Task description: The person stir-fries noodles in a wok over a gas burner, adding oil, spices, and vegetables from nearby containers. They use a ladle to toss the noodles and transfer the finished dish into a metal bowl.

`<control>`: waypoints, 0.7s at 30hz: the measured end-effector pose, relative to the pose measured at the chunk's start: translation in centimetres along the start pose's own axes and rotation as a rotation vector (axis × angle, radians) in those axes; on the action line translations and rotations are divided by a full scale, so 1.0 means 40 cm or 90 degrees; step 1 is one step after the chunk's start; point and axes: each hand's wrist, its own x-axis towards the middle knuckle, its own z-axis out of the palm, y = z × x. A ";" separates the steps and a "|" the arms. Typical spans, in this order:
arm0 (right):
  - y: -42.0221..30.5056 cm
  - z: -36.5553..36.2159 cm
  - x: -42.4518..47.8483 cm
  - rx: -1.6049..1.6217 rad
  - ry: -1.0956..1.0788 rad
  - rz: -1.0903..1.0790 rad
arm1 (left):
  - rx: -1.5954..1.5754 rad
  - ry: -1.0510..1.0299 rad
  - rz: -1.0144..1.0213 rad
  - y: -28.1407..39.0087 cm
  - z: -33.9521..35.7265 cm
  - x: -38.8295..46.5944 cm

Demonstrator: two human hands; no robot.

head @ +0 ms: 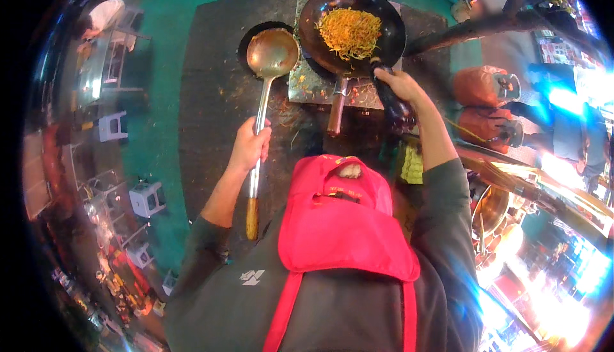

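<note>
My left hand [250, 145] grips the metal shaft of a long ladle [273, 53] with a wooden handle end. The ladle's bowl is raised left of the wok, over a dark round shape that it partly hides. Noodle-like yellow-orange strands [350, 33] lie in a dark wok [312, 47] with a brown handle [337, 112]. At the wok's near right side, my right hand [400, 83] is closed around a dark bottle [400, 117]. The bottle's narrow end points at the food, and I cannot tell whether anything flows from it.
Food scraps dot the metal stove top [312, 88] under the wok. A tree branch [460, 33] reaches in from the right, above two orange gas cylinders [472, 86]. Plastic stools [145, 198] stand on the left. Bowls and bright lights fill the lower right.
</note>
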 end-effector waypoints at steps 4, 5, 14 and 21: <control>-0.132 0.012 -0.145 0.064 -0.043 -0.001 | -0.010 0.009 -0.034 -0.031 -0.007 0.005; -0.135 0.013 -0.153 0.113 -0.035 -0.009 | -0.015 0.006 -0.038 -0.028 -0.007 0.007; 0.037 -0.019 -0.440 0.740 -0.131 -0.075 | -0.008 -0.068 -0.023 0.063 0.075 0.103; 0.373 -0.285 -1.098 0.880 0.589 -0.440 | -0.132 -0.161 -0.065 0.034 0.203 0.246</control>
